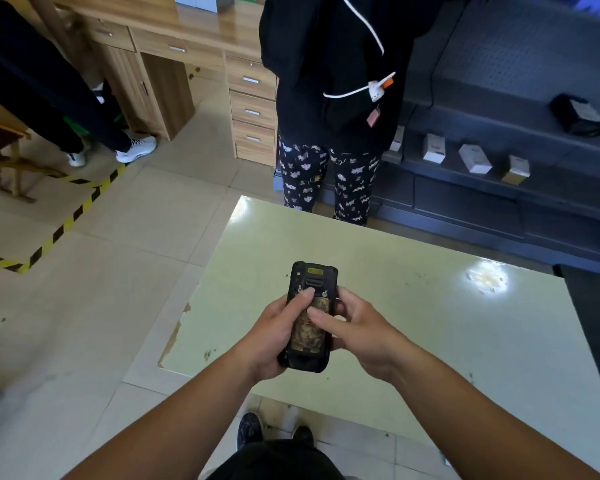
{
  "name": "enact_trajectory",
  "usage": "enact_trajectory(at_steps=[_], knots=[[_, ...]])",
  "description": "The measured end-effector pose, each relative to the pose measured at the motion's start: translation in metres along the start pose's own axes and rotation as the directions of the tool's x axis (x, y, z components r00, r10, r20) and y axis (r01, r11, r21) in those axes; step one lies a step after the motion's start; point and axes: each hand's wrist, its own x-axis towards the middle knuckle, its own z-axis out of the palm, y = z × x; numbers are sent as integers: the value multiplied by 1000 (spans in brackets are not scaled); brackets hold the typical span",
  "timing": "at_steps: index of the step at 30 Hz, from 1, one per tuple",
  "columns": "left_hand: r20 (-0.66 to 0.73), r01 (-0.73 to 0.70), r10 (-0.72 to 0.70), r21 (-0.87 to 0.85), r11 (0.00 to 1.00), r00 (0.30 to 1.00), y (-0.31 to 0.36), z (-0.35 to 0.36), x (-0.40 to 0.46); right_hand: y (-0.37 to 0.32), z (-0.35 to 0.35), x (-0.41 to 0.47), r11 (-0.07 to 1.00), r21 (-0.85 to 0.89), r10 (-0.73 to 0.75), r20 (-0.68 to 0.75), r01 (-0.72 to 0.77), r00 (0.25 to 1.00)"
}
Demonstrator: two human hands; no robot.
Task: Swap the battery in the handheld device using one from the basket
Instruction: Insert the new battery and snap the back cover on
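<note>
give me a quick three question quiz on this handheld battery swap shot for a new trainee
1. True or false: the handheld device is lying flat on the table.
2. Which hand wraps the device from the side and below? A) left hand B) right hand C) neither
3. Fill in: the side of the device facing the camera is its ____.

Key:
1. False. Both hands hold it up above the pale green table.
2. A. The left hand cradles it with the thumb on the back panel, while the right hand's fingers press on the worn, yellowish panel.
3. Back. No screen or keypad shows.
</note>
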Motion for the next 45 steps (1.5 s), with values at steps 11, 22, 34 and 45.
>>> enact_trajectory(at_steps=[11,22,34,45], knots=[[-118,-7,17,82,997,993,-5,4,9,-14,5,13,994,-67,63,-281,-85,958],[-182,40,-24,86,995,983,-8,11,18,-14,4,21,956,176,281,-319,-235,905],[-199,38,-11,135,990,980,-5,5,24,-9,8,9,979,121,196,-290,-167,937],[-221,73,-26,206,976,975,-14,7,37,2,-3,18,978,81,210,-304,-194,929]])
